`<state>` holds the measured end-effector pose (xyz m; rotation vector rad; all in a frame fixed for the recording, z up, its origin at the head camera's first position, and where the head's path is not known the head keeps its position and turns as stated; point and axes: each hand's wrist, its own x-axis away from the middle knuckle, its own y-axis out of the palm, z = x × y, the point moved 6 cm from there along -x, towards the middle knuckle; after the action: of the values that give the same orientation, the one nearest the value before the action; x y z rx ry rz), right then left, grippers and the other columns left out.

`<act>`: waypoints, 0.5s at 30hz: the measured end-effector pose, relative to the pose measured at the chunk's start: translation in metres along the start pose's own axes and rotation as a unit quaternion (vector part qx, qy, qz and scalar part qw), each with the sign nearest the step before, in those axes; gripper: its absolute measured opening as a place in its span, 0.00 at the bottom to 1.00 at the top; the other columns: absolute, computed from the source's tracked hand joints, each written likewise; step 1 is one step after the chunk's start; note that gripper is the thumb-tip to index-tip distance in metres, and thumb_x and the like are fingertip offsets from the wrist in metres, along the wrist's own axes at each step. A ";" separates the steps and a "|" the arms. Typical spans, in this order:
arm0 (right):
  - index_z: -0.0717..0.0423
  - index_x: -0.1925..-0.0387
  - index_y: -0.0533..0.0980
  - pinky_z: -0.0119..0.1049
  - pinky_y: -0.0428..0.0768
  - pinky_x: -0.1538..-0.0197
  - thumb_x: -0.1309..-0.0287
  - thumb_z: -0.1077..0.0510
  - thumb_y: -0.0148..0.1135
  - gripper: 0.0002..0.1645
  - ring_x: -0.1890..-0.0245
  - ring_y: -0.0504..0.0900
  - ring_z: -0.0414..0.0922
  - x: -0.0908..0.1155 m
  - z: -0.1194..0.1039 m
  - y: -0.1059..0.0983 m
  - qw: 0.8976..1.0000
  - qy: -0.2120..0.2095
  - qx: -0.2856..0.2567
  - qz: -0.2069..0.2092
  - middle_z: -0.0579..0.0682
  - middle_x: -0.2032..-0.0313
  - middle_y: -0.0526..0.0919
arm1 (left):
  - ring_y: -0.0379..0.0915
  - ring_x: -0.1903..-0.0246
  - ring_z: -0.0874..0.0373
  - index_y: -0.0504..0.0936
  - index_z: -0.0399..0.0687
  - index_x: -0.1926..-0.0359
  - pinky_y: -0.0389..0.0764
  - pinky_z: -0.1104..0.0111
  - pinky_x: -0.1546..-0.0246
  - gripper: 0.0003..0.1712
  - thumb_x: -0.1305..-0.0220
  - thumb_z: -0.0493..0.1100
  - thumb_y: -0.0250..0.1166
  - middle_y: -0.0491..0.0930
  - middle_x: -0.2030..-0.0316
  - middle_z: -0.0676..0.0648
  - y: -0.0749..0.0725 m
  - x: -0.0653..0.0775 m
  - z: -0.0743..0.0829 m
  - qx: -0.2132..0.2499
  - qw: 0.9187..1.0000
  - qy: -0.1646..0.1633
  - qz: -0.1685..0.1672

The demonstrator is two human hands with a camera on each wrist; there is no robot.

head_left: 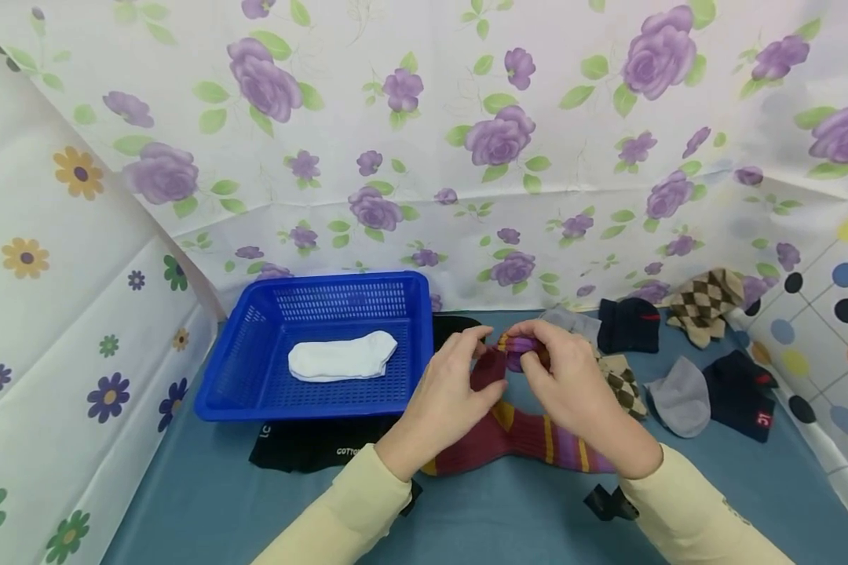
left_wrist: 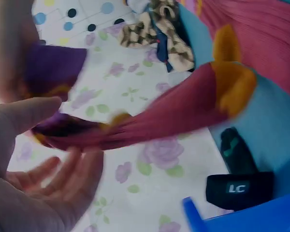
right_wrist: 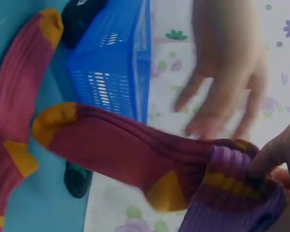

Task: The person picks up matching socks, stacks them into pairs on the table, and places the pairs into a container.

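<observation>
A maroon sock (right_wrist: 121, 145) with mustard heel and toe hangs in the air above the table, its purple striped cuff turned back. My right hand (head_left: 572, 377) grips the cuff, thumb over the edge in the right wrist view. My left hand (head_left: 448, 396) is at the sock's other side. Its fingers (left_wrist: 82, 176) are spread fairly straight just under the sock, blurred, and whether they touch it is hard to tell. The matching sock (head_left: 469, 439) lies flat on the table below both hands, partly hidden by the left wrist.
A blue plastic basket (head_left: 215, 392) stands on the left with a folded white sock pair (head_left: 342, 357) inside. Black socks (head_left: 311, 447) lie in front of and partly beneath it. At right are grey socks (head_left: 681, 399), navy socks (head_left: 740, 396) and checkered socks (head_left: 707, 306). A flowered cloth hangs behind.
</observation>
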<state>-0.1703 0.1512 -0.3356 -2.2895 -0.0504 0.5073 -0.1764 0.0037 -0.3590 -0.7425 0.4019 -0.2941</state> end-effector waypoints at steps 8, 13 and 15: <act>0.39 0.52 0.73 0.30 0.74 0.72 0.32 0.57 0.43 0.15 0.75 0.72 0.35 -0.001 -0.007 -0.006 0.999 -0.024 -0.013 -0.034 0.36 0.60 0.76 | 0.76 0.67 0.63 0.77 0.55 0.48 0.79 0.68 0.69 0.20 0.41 0.52 0.65 0.80 0.59 0.54 0.022 -0.008 -0.031 -0.008 0.998 -0.046 -0.051; 0.38 0.56 0.75 0.29 0.72 0.75 0.37 0.53 0.56 0.09 0.77 0.70 0.34 -0.004 0.000 -0.017 0.998 -0.046 0.014 -0.032 0.34 0.64 0.76 | 0.68 0.84 0.63 0.81 0.56 0.63 0.70 0.71 0.85 0.06 0.36 0.49 0.60 0.77 0.77 0.54 0.025 -0.011 -0.047 0.042 0.994 -0.066 -0.077; 0.37 0.57 0.75 0.29 0.73 0.74 0.41 0.53 0.61 0.10 0.76 0.71 0.34 -0.005 0.006 -0.021 0.998 -0.049 0.033 -0.033 0.35 0.63 0.77 | 0.68 0.84 0.62 0.82 0.56 0.64 0.70 0.71 0.85 0.06 0.35 0.49 0.59 0.77 0.77 0.54 0.023 -0.011 -0.053 0.055 0.993 -0.076 -0.074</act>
<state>-0.1751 0.1696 -0.3225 -2.1892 -0.1553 0.5775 -0.2073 -0.0073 -0.4072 -0.6821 0.1856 -0.3942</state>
